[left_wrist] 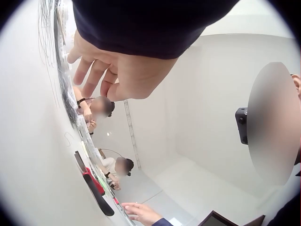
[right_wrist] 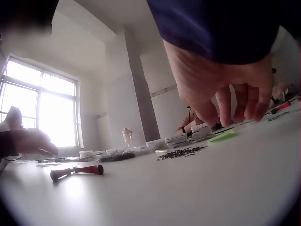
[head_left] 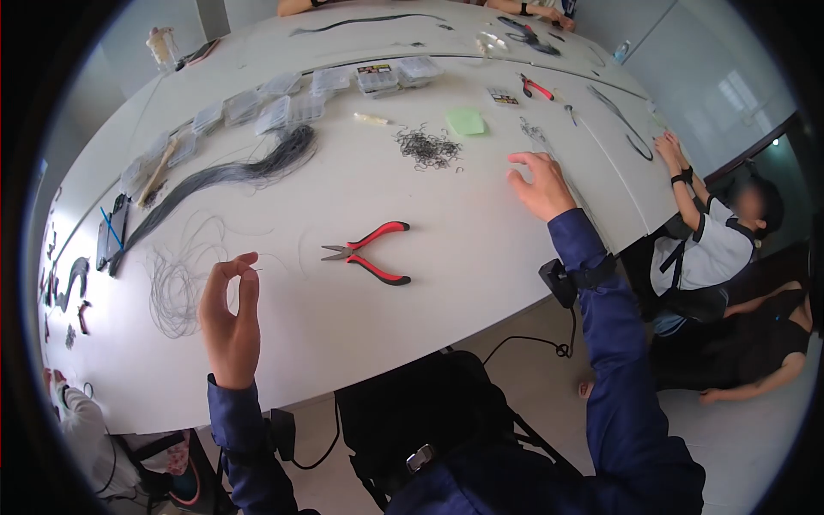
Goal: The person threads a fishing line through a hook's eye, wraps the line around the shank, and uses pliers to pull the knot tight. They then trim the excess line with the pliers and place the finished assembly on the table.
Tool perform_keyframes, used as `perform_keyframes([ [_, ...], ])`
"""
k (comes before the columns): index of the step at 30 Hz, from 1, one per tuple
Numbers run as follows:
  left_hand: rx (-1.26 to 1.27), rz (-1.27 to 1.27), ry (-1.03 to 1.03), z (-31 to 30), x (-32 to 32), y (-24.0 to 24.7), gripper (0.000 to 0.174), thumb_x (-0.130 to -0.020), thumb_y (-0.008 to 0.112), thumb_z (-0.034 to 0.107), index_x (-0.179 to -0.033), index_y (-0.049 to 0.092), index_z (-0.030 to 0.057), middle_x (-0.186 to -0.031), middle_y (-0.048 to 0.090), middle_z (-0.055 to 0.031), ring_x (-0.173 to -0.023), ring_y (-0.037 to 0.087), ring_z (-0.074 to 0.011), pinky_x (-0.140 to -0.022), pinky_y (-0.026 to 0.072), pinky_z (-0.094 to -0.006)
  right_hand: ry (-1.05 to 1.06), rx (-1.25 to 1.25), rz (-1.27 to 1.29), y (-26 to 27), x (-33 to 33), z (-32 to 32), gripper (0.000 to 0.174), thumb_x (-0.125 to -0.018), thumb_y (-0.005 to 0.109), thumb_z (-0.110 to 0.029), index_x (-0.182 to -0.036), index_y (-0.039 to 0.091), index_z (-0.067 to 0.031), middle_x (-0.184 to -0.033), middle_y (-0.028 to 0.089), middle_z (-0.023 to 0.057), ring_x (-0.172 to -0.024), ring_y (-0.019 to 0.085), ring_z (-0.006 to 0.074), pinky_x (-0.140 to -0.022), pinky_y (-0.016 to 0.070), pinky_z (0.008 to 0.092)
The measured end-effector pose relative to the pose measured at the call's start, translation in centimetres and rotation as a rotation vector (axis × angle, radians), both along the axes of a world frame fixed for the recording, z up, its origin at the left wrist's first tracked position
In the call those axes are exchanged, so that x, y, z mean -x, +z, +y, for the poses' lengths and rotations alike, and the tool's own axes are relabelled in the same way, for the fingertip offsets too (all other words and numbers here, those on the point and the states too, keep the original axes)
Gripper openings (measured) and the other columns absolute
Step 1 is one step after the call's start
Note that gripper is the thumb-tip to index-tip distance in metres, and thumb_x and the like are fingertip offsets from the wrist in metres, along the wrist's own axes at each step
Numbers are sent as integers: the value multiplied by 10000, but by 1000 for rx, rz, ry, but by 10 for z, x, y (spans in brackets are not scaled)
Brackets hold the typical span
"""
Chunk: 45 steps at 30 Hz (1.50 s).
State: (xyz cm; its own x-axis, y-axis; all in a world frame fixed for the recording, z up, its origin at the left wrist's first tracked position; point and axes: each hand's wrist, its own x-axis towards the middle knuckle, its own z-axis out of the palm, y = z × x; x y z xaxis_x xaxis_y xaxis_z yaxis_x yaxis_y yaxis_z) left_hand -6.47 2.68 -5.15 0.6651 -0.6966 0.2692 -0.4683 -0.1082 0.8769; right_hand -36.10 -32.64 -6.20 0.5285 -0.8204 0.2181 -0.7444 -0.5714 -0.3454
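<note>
My left hand [head_left: 232, 313] is held over the near left of the table, thumb and index finger pinching a small, thin, wire-like piece [head_left: 258, 269]; its kind is too small to tell. In the left wrist view the other fingers of this hand [left_wrist: 115, 73] are spread. My right hand [head_left: 545, 187] hovers over the right side, fingers loosely bent and holding nothing, close to a few small hooks [head_left: 532, 130]. Between the hands lie red-and-black pliers [head_left: 378, 254], handles spread. Beyond them is a heap of small dark hooks [head_left: 427, 148].
Loose thin strands [head_left: 176, 287] coil left of my left hand, with a long grey strand bundle [head_left: 227, 176] behind. Clear plastic boxes [head_left: 330, 81] line the back. A green paper [head_left: 466, 122] and other red pliers [head_left: 536, 87] lie farther off. Other people sit around the table.
</note>
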Motion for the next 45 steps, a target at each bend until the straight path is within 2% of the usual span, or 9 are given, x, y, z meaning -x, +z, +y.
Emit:
perform_keyframes([
  [3,24,32,-79,-21,2,0,116,-964,561,110,-957,575,-5,-1073,679,-136,-1071,588,-200,-1004,403,-344,-200,40,121,-22,39,-56,587,-912,581,-334,-1402,473,-30,-1447,409,256,-1362,337,418,-1143,294,447],
  [6,32,71,-123,-43,2,-4,113,-964,566,106,-955,581,-6,-1075,679,-128,-1070,588,-190,-1008,402,-339,-273,26,251,-32,47,-97,705,-936,534,-368,-1501,303,-15,-1529,275,283,-1415,259,431,-1169,261,457],
  [7,47,86,-132,-49,1,-6,122,-977,565,115,-968,581,-6,-1073,676,-126,-1061,590,-179,-1003,404,-327,-252,-13,294,-31,44,-107,743,-949,509,-403,-1539,222,-52,-1558,210,295,-1449,191,448,-1182,234,474],
  [13,113,253,-108,-65,-6,-24,133,-1001,553,120,-1020,565,-11,-1066,671,-127,-1038,591,-150,-962,422,-284,-257,-79,345,-37,0,-119,756,-975,348,-538,-1567,141,-114,-1597,134,251,-1484,104,430,-1178,177,560],
  [16,128,269,-98,-65,-9,-30,123,-999,552,110,-1027,565,-9,-1067,669,-121,-1029,589,-139,-956,421,-277,-287,-129,379,-40,-11,-112,760,-977,274,-575,-1569,133,-121,-1612,110,222,-1493,91,403,-1179,144,575],
  [19,127,286,-84,-65,-11,-31,116,-999,550,109,-1026,575,-1,-1059,667,-115,-1025,589,-143,-963,416,-277,-315,-177,363,-42,-9,-115,771,-975,248,-593,-1567,141,-113,-1616,104,214,-1499,82,381,-1193,111,547],
  [25,121,300,-81,-65,-13,-34,116,-1001,548,113,-1017,572,1,-1044,667,-115,-1029,590,-147,-969,413,-278,-270,-147,334,-49,17,-139,817,-971,246,-614,-1556,147,-53,-1611,108,231,-1498,87,381,-1208,103,483],
  [34,82,288,-50,-65,-11,-30,134,-1001,551,141,-980,569,9,-1031,667,-108,-1000,574,-138,-951,400,-276,-270,-149,307,-52,41,-171,846,-963,265,-636,-1557,141,-46,-1603,117,249,-1494,89,395,-1206,104,485],
  [45,88,327,-28,-67,-10,-31,117,-995,561,127,-978,567,12,-1030,659,-107,-991,564,-131,-945,397,-267,-304,-163,330,-49,56,-205,900,-946,267,-672,-1555,126,-25,-1610,99,239,-1503,65,366,-1211,90,465],
])
